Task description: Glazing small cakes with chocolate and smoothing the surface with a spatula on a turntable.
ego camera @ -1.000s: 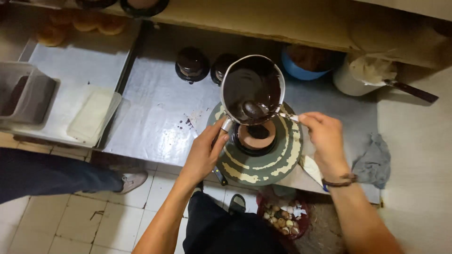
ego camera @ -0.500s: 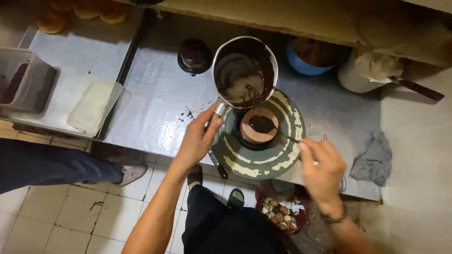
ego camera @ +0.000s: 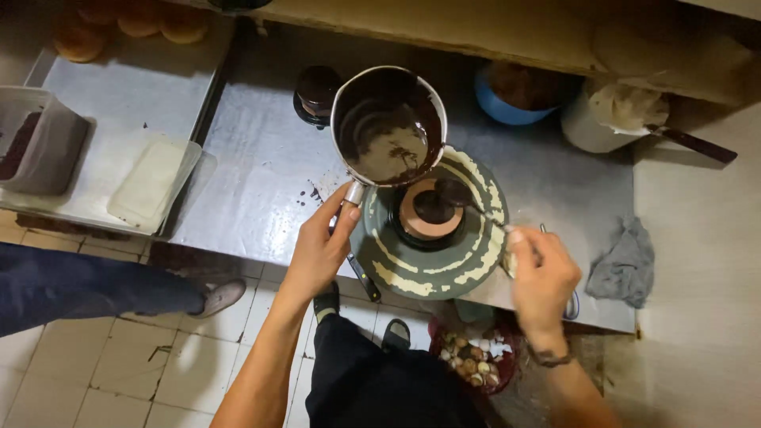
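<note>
Far left, a grey plastic tub (ego camera: 36, 143) sits on a metal tray (ego camera: 119, 95), a flat pale lid (ego camera: 151, 181) beside it and round buns (ego camera: 131, 20) along the tray's top edge. Below on the tiled floor, another person's leg in dark trousers and a light shoe (ego camera: 216, 297). Steel counter (ego camera: 261, 174) next, with dark splatters near its middle and a small dark jar (ego camera: 317, 91) toward the back. Left hand (ego camera: 321, 250) is closed around the handle of a metal saucepan (ego camera: 388, 127), held tilted above the counter, inside coated with dark chocolate-like sauce. A black-handled tool (ego camera: 363, 277) lies at the counter edge, just under that hand. Just right of the pan, a round green turntable (ego camera: 432, 230) smeared with cream-coloured streaks carries a small round cake (ego camera: 430, 212), brown with a dark glossy pool on top. Right hand (ego camera: 543, 277) grips a thin spoon (ego camera: 464, 198), fingers curled tight on the handle, the bowl end over the cake's right edge; wristband on that wrist. Behind, a blue bowl (ego camera: 507, 99) and a white bucket (ego camera: 606, 119) with a dark-handled tool sticking out. Grey rag (ego camera: 626, 261) lies far right on the counter. Below the counter edge, a dark bowl of scraps (ego camera: 472, 361) beside the person's knees.
</note>
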